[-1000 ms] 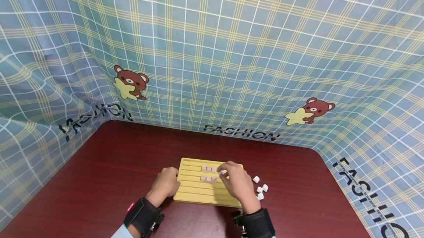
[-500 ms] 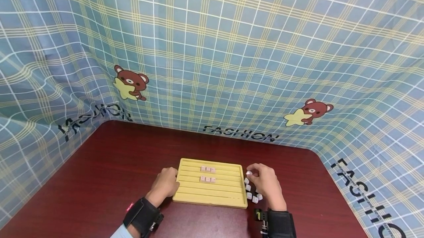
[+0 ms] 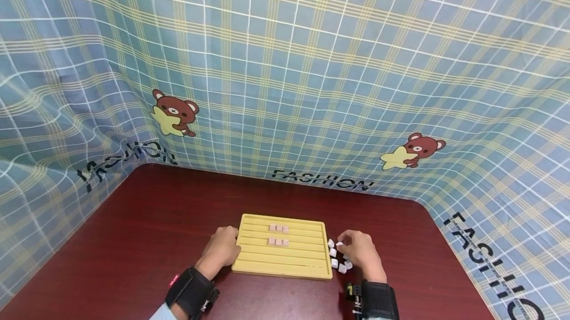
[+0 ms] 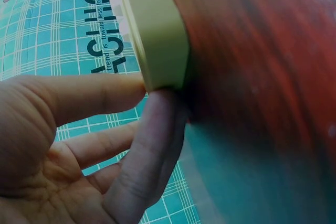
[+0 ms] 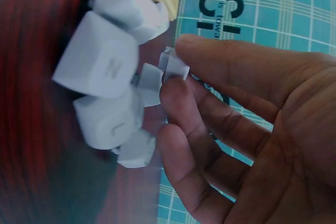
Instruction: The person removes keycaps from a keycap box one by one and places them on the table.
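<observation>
My left hand (image 3: 219, 248) grips the left edge of a yellow grooved board (image 3: 298, 260). In the left wrist view, thumb and fingers (image 4: 152, 140) pinch the board's corner (image 4: 163, 40). Two short rows of pink keycaps, an upper row (image 3: 279, 228) and a lower row (image 3: 278, 242), sit on the board. Right of the board, my right hand (image 3: 362, 252) pinches a small white keycap (image 5: 176, 67) between thumb and fingertip. Several loose white keycaps (image 5: 100, 56) lie close by on the table, some with a letter showing.
The dark red table (image 3: 187, 196) reaches back to a blue plaid cloth (image 3: 285, 87) that hangs behind and along both sides. Black bands (image 3: 193, 290) circle both wrists.
My right hand, pinching the white keycap, has moved right from over the board to beside the loose keycaps, and lower. The left hand keeps its grip on the board's edge.
</observation>
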A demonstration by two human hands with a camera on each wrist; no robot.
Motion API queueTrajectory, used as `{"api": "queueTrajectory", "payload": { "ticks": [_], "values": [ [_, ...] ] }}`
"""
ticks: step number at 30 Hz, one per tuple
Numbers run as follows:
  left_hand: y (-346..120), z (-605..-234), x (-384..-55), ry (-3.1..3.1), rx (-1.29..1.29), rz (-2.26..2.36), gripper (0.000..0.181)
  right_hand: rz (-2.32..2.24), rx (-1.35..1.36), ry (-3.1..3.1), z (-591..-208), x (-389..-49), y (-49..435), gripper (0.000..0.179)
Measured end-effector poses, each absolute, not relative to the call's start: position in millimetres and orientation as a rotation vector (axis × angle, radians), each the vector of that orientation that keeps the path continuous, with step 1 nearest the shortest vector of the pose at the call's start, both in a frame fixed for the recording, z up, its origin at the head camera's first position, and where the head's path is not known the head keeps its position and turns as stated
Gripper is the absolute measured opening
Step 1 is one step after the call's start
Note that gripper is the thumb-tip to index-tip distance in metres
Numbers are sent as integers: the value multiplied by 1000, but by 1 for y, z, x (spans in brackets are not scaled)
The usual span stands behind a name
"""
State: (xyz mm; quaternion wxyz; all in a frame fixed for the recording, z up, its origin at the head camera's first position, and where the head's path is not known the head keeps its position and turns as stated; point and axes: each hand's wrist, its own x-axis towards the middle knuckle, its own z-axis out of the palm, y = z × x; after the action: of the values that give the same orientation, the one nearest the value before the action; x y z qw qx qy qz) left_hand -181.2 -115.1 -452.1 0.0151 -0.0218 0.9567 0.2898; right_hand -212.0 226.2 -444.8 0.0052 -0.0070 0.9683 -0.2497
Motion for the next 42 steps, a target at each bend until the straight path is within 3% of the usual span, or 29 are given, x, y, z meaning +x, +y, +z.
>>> {"api": "queueTrajectory", "payload": {
  "ticks": [10, 26, 33, 40, 42],
  "values": [
    [-115, -452, -181, 2955, -86, 909, 21, -732, 56, 3024, -455, -215, 229, 15],
    [-115, -449, -182, 2970, -77, 887, 17, -729, 26, 3082, -437, -211, 228, 16],
    [-113, -449, -184, 2976, -61, 886, 12, -720, -116, 3151, -417, -210, 209, 20],
    [-114, -450, -181, 2976, -82, 898, 24, -661, -362, 3199, -407, -212, 178, 13],
    [-114, -451, -180, 2978, -77, 899, 17, -662, -416, 3195, -406, -213, 170, 14]
  ]
}}
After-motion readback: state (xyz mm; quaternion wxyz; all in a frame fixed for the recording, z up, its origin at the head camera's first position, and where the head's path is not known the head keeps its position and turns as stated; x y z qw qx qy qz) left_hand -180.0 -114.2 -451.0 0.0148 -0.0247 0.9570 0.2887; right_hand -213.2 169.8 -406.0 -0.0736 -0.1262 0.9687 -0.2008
